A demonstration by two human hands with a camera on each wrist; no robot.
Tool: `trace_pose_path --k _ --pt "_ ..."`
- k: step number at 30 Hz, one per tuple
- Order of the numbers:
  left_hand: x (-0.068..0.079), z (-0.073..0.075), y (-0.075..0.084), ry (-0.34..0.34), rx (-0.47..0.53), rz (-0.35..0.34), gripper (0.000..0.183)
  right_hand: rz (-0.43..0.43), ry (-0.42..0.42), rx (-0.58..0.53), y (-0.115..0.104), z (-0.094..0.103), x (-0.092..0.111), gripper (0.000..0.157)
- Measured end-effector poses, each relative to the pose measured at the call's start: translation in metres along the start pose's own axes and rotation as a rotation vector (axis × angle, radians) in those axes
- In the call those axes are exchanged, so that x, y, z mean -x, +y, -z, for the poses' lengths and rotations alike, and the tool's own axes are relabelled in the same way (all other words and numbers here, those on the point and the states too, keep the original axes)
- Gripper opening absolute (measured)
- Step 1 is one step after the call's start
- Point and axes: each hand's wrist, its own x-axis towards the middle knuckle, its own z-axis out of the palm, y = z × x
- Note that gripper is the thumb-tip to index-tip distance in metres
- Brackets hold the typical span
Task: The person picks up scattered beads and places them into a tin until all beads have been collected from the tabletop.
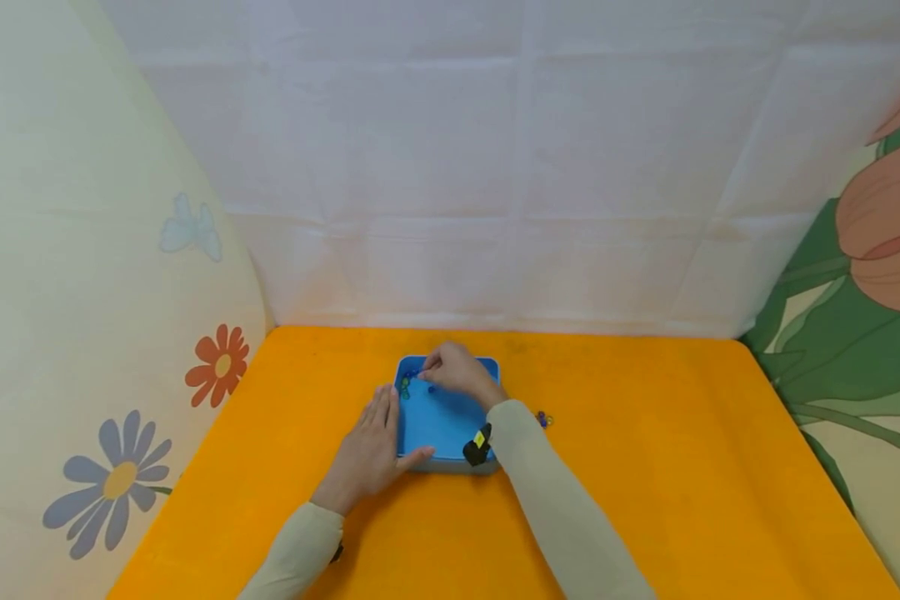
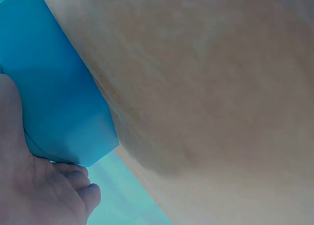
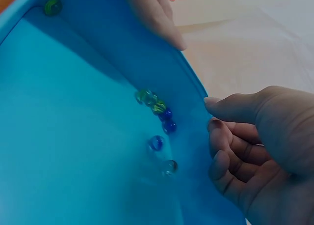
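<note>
A blue rectangular box point(image 1: 441, 422) stands on the orange table. My left hand point(image 1: 367, 450) rests against its left side with straight fingers, the thumb spread along the front edge. Over the far left part of the box is my right hand point(image 1: 457, 371). In the right wrist view its thumb and loosely bent fingers point(image 3: 233, 107) are slightly apart beside the rim, with nothing visible between them. Blue marbles point(image 3: 169, 126) and green-streaked marbles point(image 3: 159, 107) lie in a row along the wall inside. A clear marble point(image 3: 170, 167) sits apart from that row, and a green marble point(image 3: 53, 7) is in a corner.
A few more marbles point(image 1: 543, 418) lie on the orange tabletop point(image 1: 645, 467), right of the box and partly behind the right forearm. A white sheet point(image 1: 435, 167) hangs behind the table. Flower-printed cloths point(image 1: 105, 333) flank it.
</note>
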Motion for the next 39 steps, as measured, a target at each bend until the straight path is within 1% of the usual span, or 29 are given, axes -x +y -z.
trace_pose_path --k 9,14,17,21,26,31,36,39 --pt "-0.001 -0.002 0.000 0.010 0.002 -0.006 0.118 0.013 0.039 -0.031 0.002 0.021 0.017 0.024" --pt "-0.002 -0.002 -0.002 0.007 0.004 0.003 0.120 0.034 0.068 -0.040 0.008 0.033 0.029 0.030" --pt "-0.002 -0.001 -0.003 0.009 0.005 0.007 0.121 0.041 0.087 -0.043 0.011 0.043 0.041 0.033" --pt "-0.002 0.001 -0.002 0.005 0.009 0.009 0.121 0.044 0.124 -0.052 0.018 0.055 0.062 0.031" --pt "-0.002 0.000 0.000 -0.012 0.014 0.000 0.120 0.009 0.175 -0.073 0.036 0.067 0.091 0.033" --pt "-0.001 0.000 0.001 -0.011 0.017 -0.006 0.118 -0.048 0.212 -0.076 0.065 0.072 0.116 0.035" --pt "-0.001 -0.001 0.001 -0.010 0.028 0.002 0.120 -0.118 0.224 -0.053 0.092 0.072 0.134 0.032" --pt "-0.001 -0.001 0.000 -0.004 0.031 0.005 0.120 -0.134 0.214 -0.035 0.105 0.070 0.140 0.032"
